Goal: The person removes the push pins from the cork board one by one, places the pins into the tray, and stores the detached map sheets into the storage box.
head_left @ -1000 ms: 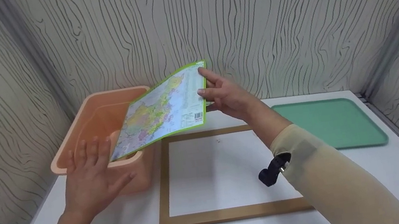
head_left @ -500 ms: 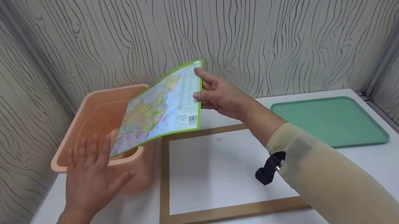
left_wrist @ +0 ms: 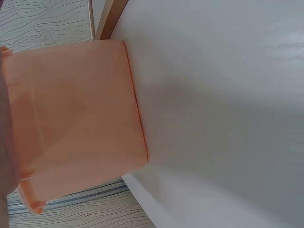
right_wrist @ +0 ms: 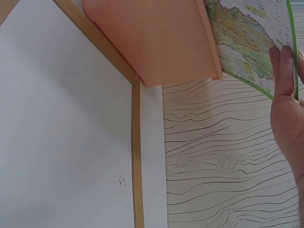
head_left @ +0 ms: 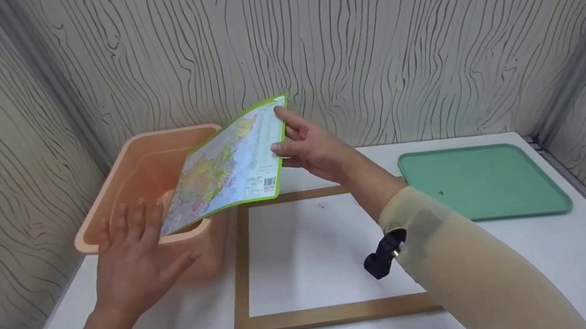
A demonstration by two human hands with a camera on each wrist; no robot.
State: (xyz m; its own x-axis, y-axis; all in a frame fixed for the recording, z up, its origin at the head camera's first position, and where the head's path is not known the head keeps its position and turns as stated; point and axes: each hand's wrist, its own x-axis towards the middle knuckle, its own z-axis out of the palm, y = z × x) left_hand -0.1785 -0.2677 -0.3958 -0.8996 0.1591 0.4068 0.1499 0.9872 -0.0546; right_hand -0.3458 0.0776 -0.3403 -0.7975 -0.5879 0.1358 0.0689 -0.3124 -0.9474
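Observation:
My right hand (head_left: 316,146) pinches the right edge of a green-bordered map sheet (head_left: 229,165), thumb on the printed face and other fingers behind it. The sheet bows a little and slants down to the left, its lower left corner over the front rim of a peach plastic bin (head_left: 100,199). In the right wrist view the back of the map (right_wrist: 247,38) is printed too, with fingers lying flat against it. My left hand (head_left: 133,258) lies with straight fingers over the bin's front rim, thumb out to the side. The left wrist view shows mostly the bin's outer wall (left_wrist: 71,118).
A whiteboard with a brown wooden frame (head_left: 321,317) lies on the white table in front, right of the bin. A green tray (head_left: 493,181) lies at the back right. Wood-patterned panels (head_left: 275,45) close off the back and sides.
My right hand has moved somewhat left with the map, bringing the sheet's right edge nearer the bin. The left hand, bin and framed board have stayed in place.

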